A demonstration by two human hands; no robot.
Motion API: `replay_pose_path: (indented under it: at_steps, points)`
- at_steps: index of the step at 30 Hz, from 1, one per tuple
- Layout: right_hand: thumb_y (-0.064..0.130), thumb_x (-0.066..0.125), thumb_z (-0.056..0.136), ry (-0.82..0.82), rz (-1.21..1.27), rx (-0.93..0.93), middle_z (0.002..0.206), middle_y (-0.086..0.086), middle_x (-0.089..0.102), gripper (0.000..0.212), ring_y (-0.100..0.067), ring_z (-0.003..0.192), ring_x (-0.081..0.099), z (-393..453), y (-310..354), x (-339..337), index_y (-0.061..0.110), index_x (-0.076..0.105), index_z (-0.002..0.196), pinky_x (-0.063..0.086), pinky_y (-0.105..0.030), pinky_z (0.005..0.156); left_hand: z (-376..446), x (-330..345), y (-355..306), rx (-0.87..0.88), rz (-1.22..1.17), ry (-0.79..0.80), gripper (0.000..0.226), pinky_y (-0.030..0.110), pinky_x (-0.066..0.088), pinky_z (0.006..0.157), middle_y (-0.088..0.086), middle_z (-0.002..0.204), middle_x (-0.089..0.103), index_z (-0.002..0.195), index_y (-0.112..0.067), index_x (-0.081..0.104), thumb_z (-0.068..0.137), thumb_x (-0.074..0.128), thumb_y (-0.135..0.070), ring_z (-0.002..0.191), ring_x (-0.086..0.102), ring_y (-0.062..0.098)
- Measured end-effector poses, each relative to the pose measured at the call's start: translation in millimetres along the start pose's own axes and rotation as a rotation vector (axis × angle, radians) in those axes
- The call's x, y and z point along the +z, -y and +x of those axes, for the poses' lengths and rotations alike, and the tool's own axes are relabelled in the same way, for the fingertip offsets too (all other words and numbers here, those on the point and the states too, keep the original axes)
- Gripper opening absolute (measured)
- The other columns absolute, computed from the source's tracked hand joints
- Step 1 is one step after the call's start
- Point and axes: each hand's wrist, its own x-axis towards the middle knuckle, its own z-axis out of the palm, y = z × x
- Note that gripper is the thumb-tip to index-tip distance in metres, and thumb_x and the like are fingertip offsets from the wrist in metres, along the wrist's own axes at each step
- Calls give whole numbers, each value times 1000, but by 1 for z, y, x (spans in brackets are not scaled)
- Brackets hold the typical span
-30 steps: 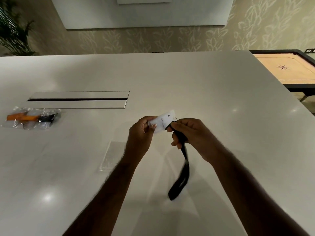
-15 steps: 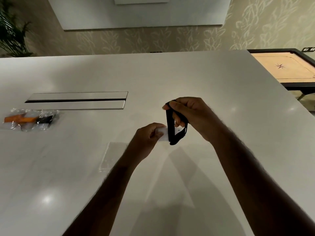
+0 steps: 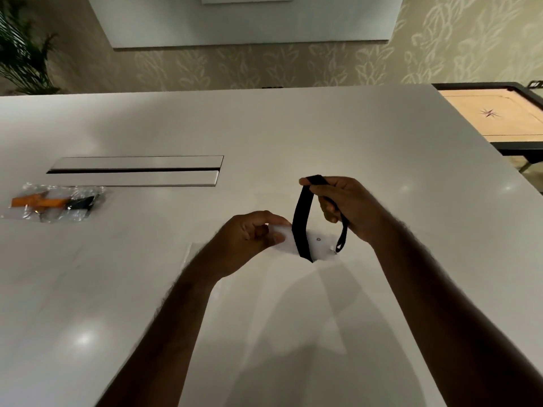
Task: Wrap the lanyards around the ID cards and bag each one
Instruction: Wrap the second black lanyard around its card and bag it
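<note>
My left hand (image 3: 249,239) pinches the left end of a white ID card (image 3: 318,243), held flat above the white table (image 3: 293,136). A black lanyard (image 3: 302,221) loops across the card's middle and rises to my right hand (image 3: 346,207), which grips the strap's top between thumb and fingers. The strap's thin end clips to the card's right edge. An empty clear bag (image 3: 188,254) lies on the table just left of my left wrist, partly hidden by it.
Clear bags with an orange lanyard and a black lanyard inside (image 3: 55,204) lie at the left. A metal cable hatch (image 3: 135,171) is set into the table behind them. A carrom board (image 3: 496,116) stands beyond the table's right edge.
My right hand has swung the hanging lanyard up and over the card, and now holds the loop stretched above it. The card has dropped lower and turned flat.
</note>
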Motion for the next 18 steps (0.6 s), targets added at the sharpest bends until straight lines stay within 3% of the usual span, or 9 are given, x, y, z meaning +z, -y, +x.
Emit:
replay_pose_path:
  at_steps: [3, 5, 7, 10, 13, 18]
  points:
    - [15, 59, 106, -2, 14, 53, 66, 0, 57, 25, -15, 60, 46, -3, -18, 3, 16, 80, 119, 37, -26, 55, 2, -4, -5, 28, -78, -59, 30, 23, 56, 91, -8, 104, 78, 107, -24, 76, 92, 71, 1, 100, 72, 7]
    - [21, 63, 101, 28, -31, 68, 86, -15, 68, 25, -26, 72, 57, -7, -27, 5, 13, 80, 118, 46, -32, 65, 5, -8, -9, 52, -128, -114, 36, 21, 56, 87, -8, 105, 79, 104, -31, 79, 92, 72, 1, 98, 73, 7]
    - [26, 63, 94, 99, -14, 93, 103, -23, 72, 35, -32, 83, 72, -13, -36, 8, 4, 76, 118, 58, -33, 62, 10, -12, -12, 83, -150, -179, 36, 21, 57, 85, -6, 107, 79, 106, -32, 79, 92, 72, 0, 100, 73, 9]
    - [21, 69, 101, 191, 37, 128, 125, -9, 78, 30, -28, 116, 75, -20, -46, 17, 6, 73, 126, 65, -31, 68, 18, -15, -12, 99, -132, -306, 30, 22, 56, 83, -7, 106, 78, 106, -34, 77, 88, 77, -9, 99, 73, 9]
    - [20, 65, 105, 235, -10, 129, 126, -4, 78, 30, -22, 118, 75, -24, -54, 26, 10, 71, 132, 65, -30, 77, 26, -17, -6, 62, -111, -442, 25, 27, 59, 82, -5, 105, 78, 104, -36, 76, 85, 80, -20, 97, 72, 11]
    - [29, 75, 99, 252, -93, 47, 118, -2, 81, 21, -22, 111, 77, -35, -54, 38, 23, 79, 119, 61, -25, 77, 34, -21, 11, -41, -45, -596, 22, 39, 63, 85, -2, 108, 78, 107, -27, 73, 87, 79, -20, 96, 73, 11]
